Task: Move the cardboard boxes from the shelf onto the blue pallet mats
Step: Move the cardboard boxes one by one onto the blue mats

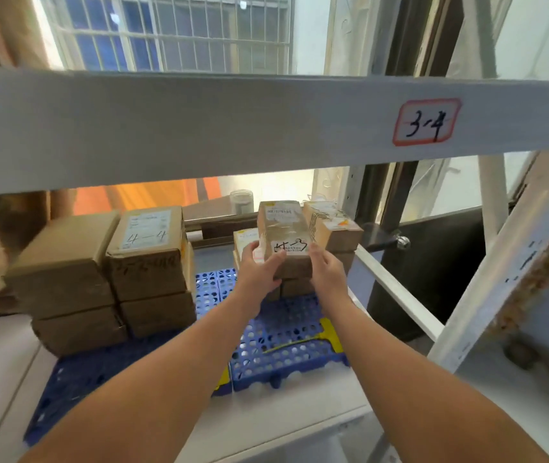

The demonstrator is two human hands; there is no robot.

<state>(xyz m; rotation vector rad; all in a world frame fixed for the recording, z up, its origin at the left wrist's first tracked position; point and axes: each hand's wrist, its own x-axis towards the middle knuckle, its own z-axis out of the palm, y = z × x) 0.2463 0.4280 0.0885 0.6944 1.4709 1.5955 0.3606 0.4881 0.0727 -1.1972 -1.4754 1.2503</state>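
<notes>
Box (283,228) gripped by left hand (259,262) and right hand (328,269) atop the stack (296,288) on the mat (283,342); placing, seemingly: square it, release.

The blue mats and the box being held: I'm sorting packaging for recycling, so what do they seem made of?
Blue mats: probably moulded plastic, matte, judging by the even colour and regular grid of holes. Held box: brown cardboard with what looks like shiny tape and a white paper label; the left hand and right hand grip its sides.
</notes>
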